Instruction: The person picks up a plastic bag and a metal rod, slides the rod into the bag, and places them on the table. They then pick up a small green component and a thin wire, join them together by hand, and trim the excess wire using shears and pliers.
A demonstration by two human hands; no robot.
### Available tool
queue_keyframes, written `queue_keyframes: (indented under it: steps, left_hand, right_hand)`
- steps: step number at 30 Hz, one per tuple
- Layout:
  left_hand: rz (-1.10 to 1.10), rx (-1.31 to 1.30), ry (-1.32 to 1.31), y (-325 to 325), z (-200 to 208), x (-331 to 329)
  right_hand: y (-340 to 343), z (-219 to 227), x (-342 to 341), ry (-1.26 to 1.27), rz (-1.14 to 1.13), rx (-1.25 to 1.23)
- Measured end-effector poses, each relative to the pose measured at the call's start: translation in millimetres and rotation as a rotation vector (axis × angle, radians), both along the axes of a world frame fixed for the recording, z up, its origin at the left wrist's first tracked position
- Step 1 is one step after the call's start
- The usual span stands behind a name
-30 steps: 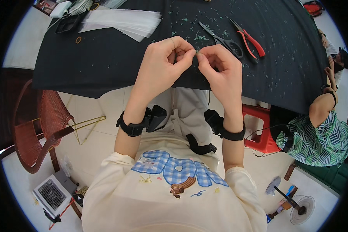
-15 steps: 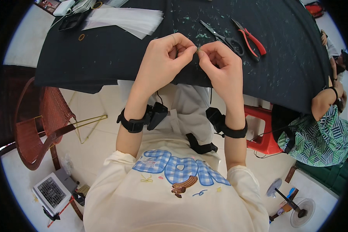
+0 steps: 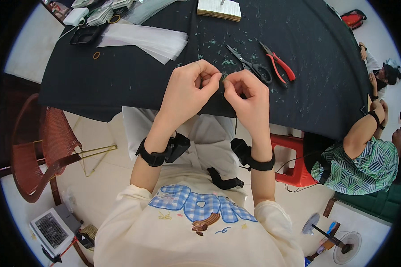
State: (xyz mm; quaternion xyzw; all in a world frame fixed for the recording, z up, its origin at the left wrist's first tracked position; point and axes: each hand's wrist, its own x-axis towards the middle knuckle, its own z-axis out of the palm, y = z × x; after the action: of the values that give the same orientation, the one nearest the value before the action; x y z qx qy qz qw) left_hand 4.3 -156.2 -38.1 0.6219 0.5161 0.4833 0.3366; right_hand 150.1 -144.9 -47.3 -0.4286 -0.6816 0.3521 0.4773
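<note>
My left hand (image 3: 187,91) is closed in a pinch, thumb against forefinger, above the near edge of a black-clothed table (image 3: 120,80). Close beside it, my right hand (image 3: 250,95) pinches in the same way, the two sets of fingertips just apart. Whatever they hold is too small to make out. Just beyond my right hand lie black-handled scissors (image 3: 259,71), their blades pointing away to the left. Red-handled pliers (image 3: 280,64) rest to the right of the scissors. Small green scraps (image 3: 229,63) are scattered on the cloth around the scissors.
Flat translucent plastic sleeves (image 3: 147,41) fan out at the far left, near a black tray (image 3: 85,34) and a rubber band (image 3: 96,55). A white-topped block (image 3: 219,9) stands at the far side. To the right, a person in a green patterned shirt (image 3: 361,164) sits near a red stool (image 3: 294,149).
My view has shifted, bringing the white-topped block into sight. Both hands appear lower in the picture, still pinched, and a narrow gap now shows between their fingertips.
</note>
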Motion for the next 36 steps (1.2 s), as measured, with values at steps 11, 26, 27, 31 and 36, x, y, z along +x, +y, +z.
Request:
queue_keyframes:
  steps: [11,26,27,31,36]
  left_hand:
    - [0.044,0.029,-0.169,0.1,-5.2,-3.9]
    - [0.009,0.130,-0.021,-3.3,-3.6,-2.0]
    - [0.016,0.135,0.006,-2.8,-3.1,-1.7]
    - [0.039,0.113,0.005,0.4,-4.5,0.9]
    - [0.049,0.050,-0.071,-0.8,-6.1,-1.9]
  right_hand:
    - [-4.6,1.1,-6.1,0.143,-0.059,-0.047]
    - [-6.8,4.8,-5.7,0.021,-0.047,0.051]
    - [-6.3,4.4,-5.6,0.027,-0.047,0.044]
    - [-6.4,6.2,-2.3,-0.027,-0.031,0.066]
    - [-7.4,0.8,-3.5,0.020,-0.047,0.039]
